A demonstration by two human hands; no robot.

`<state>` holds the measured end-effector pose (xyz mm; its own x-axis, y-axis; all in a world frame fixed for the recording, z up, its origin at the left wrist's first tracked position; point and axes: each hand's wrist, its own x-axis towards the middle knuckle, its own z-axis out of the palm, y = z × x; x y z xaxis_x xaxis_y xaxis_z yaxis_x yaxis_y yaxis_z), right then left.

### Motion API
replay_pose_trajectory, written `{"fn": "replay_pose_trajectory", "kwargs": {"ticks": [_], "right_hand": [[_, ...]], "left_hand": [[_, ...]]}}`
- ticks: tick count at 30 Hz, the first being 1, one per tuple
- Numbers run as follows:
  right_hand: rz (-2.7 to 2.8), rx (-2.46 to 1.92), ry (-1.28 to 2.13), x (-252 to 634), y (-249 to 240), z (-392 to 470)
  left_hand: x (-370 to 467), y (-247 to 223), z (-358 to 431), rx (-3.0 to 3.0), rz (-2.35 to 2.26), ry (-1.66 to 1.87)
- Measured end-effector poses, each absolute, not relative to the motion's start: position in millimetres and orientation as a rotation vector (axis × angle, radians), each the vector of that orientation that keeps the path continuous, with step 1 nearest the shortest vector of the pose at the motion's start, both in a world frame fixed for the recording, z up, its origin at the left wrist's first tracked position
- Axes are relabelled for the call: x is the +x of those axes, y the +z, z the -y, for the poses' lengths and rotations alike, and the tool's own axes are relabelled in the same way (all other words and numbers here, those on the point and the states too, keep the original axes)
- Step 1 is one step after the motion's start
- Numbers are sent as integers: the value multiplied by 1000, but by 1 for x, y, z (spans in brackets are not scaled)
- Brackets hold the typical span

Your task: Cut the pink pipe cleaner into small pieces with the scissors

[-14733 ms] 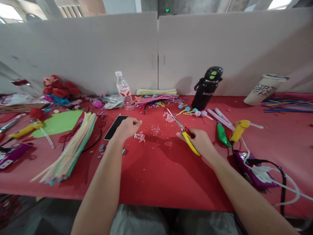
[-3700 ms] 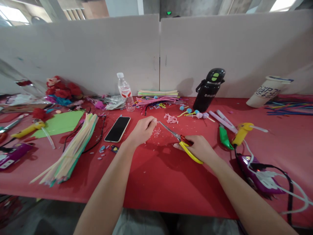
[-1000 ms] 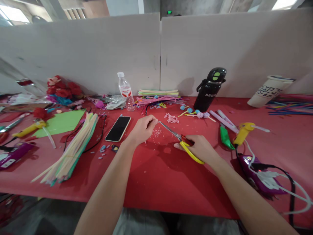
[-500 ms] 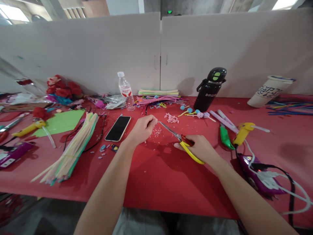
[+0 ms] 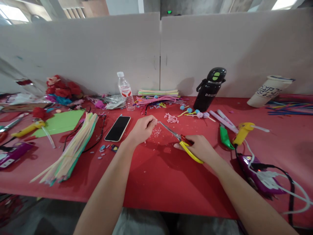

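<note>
My right hand (image 5: 197,147) grips a pair of scissors (image 5: 187,148) with yellow and red handles, the blades pointing left. Thumb and forefinger of my left hand (image 5: 144,128) are pinched together at the blade tips. Whatever sits in that pinch is too small to make out; only a pale speck shows there. Beneath the fingertips, tiny pink clippings (image 5: 157,132) are scattered over the red tabletop (image 5: 156,182). Just beyond lies a small heap of short pink pieces (image 5: 171,118).
A phone (image 5: 117,128) and a bundle of pale fuzzy stems (image 5: 70,150) lie left. Behind stand a plastic bottle (image 5: 126,92) and a black flask (image 5: 209,89). Small blue and lilac pompom stems (image 5: 189,111) lie by the flask. Right are a yellow glue gun (image 5: 243,133) and purple power strip (image 5: 260,176).
Almost nothing differs. Both hands and the scissors keep their places, with only a very slight shift of the whole view.
</note>
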<state>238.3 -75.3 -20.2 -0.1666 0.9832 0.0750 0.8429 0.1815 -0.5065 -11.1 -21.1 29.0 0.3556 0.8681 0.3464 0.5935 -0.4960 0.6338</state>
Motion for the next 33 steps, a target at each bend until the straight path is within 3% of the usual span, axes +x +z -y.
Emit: {"fn": "replay_pose_trajectory", "kwargs": {"ticks": [33], "right_hand": [[2079,-1743,533,237,-12,78]], "left_hand": [[-9,36,24,2180,-1275,946]]}}
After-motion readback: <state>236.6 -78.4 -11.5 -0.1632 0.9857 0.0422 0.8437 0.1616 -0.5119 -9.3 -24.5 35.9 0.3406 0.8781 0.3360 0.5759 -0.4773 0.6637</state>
